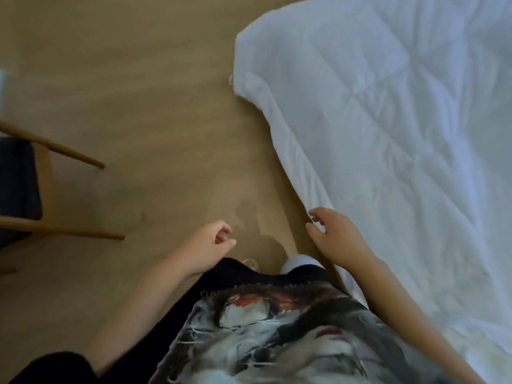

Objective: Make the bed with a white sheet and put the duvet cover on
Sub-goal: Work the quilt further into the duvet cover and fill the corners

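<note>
A bedroom at home: quilted white duvet (pixel 388 134) just beside the right fingers (pixel 318 213), wooden chair (pixel 25 189) well left, wood floor (pixel 138 79).

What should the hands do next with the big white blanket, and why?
Probably the right hand should pinch the blanket edge beside its fingertips. The hand sits right at that edge but does not seem to grip it yet. The left hand is free with nothing in it, and the blanket's side hangs out over the floor.
</note>
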Available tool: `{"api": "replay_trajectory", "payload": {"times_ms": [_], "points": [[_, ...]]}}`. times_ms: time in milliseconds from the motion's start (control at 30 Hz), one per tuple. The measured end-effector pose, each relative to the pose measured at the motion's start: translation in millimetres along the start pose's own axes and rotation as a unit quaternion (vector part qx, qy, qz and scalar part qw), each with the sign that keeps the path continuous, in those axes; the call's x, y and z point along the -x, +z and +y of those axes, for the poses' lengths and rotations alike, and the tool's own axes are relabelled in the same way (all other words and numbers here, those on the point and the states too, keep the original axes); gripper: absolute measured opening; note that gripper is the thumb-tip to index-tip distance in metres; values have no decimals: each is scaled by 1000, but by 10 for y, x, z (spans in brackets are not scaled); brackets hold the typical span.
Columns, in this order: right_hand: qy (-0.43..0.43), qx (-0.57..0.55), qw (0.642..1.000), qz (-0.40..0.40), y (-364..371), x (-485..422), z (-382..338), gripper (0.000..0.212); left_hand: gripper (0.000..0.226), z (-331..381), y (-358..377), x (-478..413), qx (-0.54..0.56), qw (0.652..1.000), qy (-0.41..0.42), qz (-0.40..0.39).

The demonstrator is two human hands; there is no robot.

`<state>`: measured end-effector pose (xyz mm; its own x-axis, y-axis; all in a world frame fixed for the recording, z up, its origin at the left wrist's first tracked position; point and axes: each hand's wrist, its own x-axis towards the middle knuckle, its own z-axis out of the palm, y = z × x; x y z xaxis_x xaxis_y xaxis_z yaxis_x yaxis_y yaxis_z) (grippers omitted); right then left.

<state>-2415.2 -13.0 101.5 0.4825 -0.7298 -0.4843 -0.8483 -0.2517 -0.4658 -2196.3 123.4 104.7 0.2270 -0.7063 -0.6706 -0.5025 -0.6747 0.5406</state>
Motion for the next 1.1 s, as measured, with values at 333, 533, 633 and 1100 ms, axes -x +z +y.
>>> {"api": "replay_trajectory", "payload": {"times_ms": [333,533,633,1100], "points": [[-11,37,999,-31,-752,-2203,-848,31,25,665,-1578,-1871,32,999,12,1],[-69,67,994,-49,-1671,-3983,-1555,37,29,904,-2967,-2986,1,998,-49,33],[-93,73,992,-44,-2070,-4828,-1951,39,24,996,-3532,-3501,40,995,-56,67],[23,-1,1000,-20,-3282,-8214,-3255,40,30,1958,-6702,-6851,-86,995,51,22]]}}
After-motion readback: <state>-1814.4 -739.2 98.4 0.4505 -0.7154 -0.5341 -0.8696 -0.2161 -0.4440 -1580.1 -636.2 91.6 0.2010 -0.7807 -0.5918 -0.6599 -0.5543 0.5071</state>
